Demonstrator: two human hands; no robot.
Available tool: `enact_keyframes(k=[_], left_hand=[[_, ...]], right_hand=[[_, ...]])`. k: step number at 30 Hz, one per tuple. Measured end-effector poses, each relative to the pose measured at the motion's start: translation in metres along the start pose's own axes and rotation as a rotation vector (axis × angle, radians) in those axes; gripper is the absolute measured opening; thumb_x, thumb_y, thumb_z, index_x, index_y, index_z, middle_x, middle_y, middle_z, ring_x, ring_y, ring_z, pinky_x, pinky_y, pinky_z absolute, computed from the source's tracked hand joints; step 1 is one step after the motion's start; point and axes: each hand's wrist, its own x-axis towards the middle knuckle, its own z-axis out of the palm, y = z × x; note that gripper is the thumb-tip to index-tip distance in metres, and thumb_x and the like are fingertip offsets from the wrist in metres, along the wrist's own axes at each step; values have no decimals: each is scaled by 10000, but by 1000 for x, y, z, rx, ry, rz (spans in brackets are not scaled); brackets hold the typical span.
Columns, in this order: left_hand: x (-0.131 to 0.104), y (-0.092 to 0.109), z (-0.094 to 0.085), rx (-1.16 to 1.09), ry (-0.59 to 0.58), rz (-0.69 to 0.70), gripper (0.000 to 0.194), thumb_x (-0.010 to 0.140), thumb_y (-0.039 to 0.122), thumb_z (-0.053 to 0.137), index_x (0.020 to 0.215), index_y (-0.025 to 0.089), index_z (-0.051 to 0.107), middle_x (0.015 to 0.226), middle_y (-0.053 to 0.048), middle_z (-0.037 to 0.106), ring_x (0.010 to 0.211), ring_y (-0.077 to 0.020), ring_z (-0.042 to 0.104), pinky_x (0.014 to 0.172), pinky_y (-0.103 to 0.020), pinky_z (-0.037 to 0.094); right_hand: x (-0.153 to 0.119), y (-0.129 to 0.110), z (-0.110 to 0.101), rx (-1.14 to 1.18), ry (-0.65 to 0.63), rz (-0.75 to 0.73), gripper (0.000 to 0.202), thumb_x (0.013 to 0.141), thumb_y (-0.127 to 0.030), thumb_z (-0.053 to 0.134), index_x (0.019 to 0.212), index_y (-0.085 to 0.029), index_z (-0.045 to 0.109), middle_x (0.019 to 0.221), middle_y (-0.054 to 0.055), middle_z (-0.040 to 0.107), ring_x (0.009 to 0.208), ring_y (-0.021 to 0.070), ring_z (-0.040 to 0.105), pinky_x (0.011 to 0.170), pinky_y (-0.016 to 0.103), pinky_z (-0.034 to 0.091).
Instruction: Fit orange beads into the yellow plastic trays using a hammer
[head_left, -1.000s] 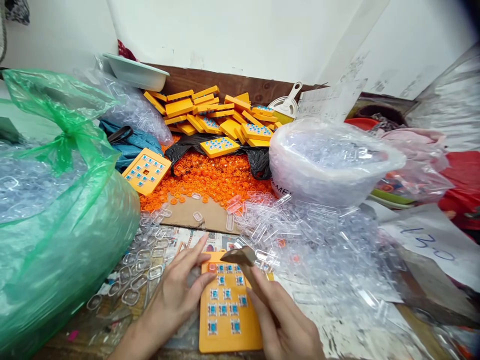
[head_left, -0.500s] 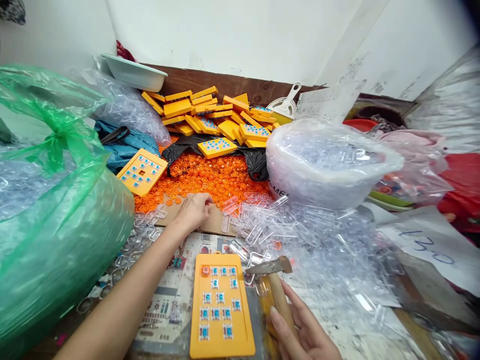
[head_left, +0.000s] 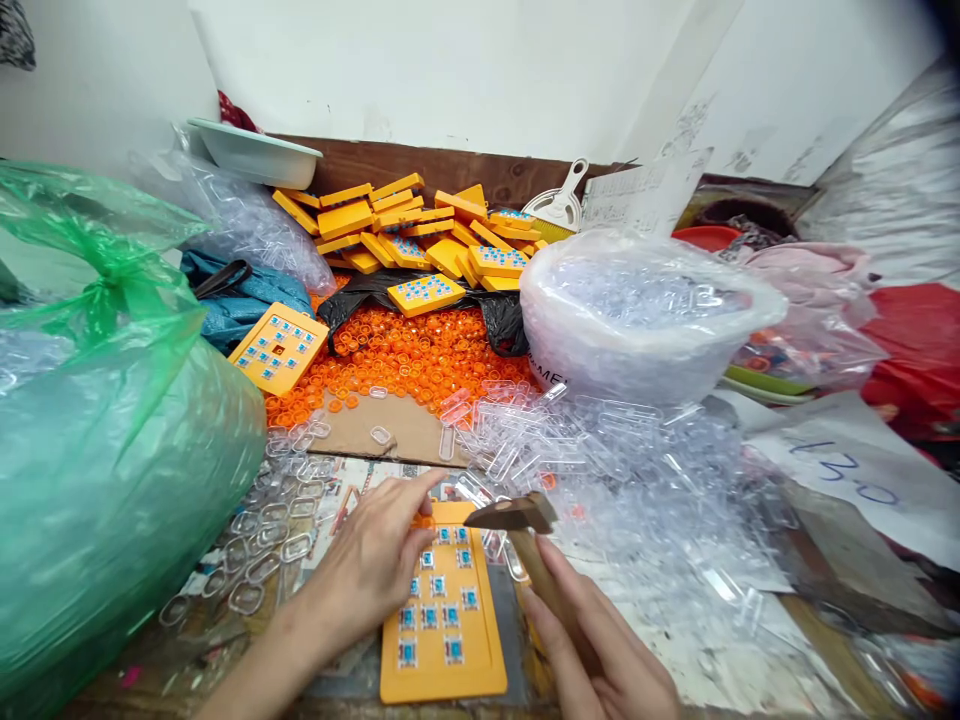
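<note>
An orange plastic panel (head_left: pixel 450 640) with small blue-and-white squares lies flat in front of me. My left hand (head_left: pixel 375 560) rests on its upper left corner, fingertips at an orange cap there. My right hand (head_left: pixel 600 650) grips the wooden handle of a small hammer (head_left: pixel 517 520), whose metal head hovers just above the panel's top right corner. A heap of orange round caps (head_left: pixel 405 355) lies farther back on cardboard. Clear plastic pieces (head_left: pixel 570 460) are scattered around the panel.
A big green bag (head_left: pixel 112 440) of clear parts fills the left. A stack of orange panels (head_left: pixel 420 235) lies at the back wall, one loose panel (head_left: pixel 277 345) left of the caps. A plastic-covered white bowl (head_left: pixel 637 310) stands at the right, with paper (head_left: pixel 847 480) beyond.
My left hand reached out to the orange caps, then came back to the panel's top left corner. The hammer head has moved back toward the panel's top edge.
</note>
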Motion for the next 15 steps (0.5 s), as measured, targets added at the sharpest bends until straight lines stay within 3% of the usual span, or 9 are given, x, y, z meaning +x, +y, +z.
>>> enact_keyframes(k=[3, 7, 11, 15], left_hand=[[-12, 0, 9, -13, 2, -42, 471, 870, 97, 465, 1332, 183, 444, 973, -80, 653, 901, -221, 618, 815, -412, 522], [-13, -5, 14, -108, 36, -108, 521, 851, 119, 515, 1356, 208, 418, 964, -54, 682, 899, -204, 643, 838, -396, 520], [-14, -8, 12, -202, 51, -208, 597, 788, 120, 581, 1356, 220, 424, 916, -20, 712, 904, -191, 667, 888, -399, 516], [-2, -10, -2, -304, -6, -263, 554, 757, 204, 645, 1296, 177, 516, 971, -62, 722, 892, -199, 681, 855, -392, 550]], right_hand=[[12, -6, 3, 53, -77, -211, 516, 927, -72, 486, 1394, -292, 472, 1185, 20, 672, 1017, 144, 671, 838, 199, 544], [19, -11, 7, 10, -17, -354, 646, 887, 19, 492, 1434, -316, 411, 1068, 39, 679, 903, 130, 680, 760, 208, 553], [17, -7, 11, -106, -213, -312, 557, 922, -59, 414, 1432, -281, 430, 966, 48, 691, 733, 117, 686, 664, 193, 567], [12, 2, 10, 11, -82, -183, 468, 915, -123, 525, 1348, -301, 534, 1083, 29, 713, 903, 124, 706, 753, 155, 563]])
